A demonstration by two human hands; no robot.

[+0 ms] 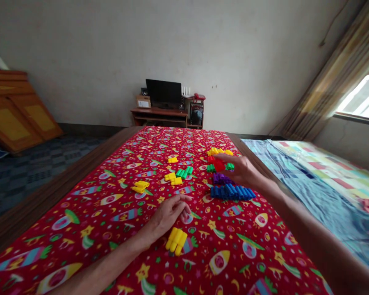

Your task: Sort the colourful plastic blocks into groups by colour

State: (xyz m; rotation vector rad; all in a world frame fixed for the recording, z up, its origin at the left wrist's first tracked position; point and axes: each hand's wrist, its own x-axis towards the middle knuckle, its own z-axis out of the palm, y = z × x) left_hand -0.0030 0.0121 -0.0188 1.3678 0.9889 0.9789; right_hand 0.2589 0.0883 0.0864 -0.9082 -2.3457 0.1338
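Observation:
My left hand (pixel 169 211) rests on the red patterned cloth with loosely bent fingers, and no object shows in it. Just below it lies a cluster of yellow plastic tube-like blocks (pixel 176 241). Over the right side of the cloth, my right hand (pixel 241 169) has its thumb and fingers around red tube-like blocks (pixel 219 164). Green blocks (pixel 230 166) lie under and behind that hand, partly covered. Purple blocks (pixel 222 178) are below its fingers, and a long row of blue blocks (pixel 232 191) lies nearer to me.
Small yellow groups (pixel 140 187) and a green group (pixel 184 172) lie mid-cloth. More yellow blocks (pixel 219 151) sit at the far right. A bed (pixel 295 176) adjoins the table's right side. Beyond the far end stands a desk (pixel 160 111) with a monitor (pixel 164 92).

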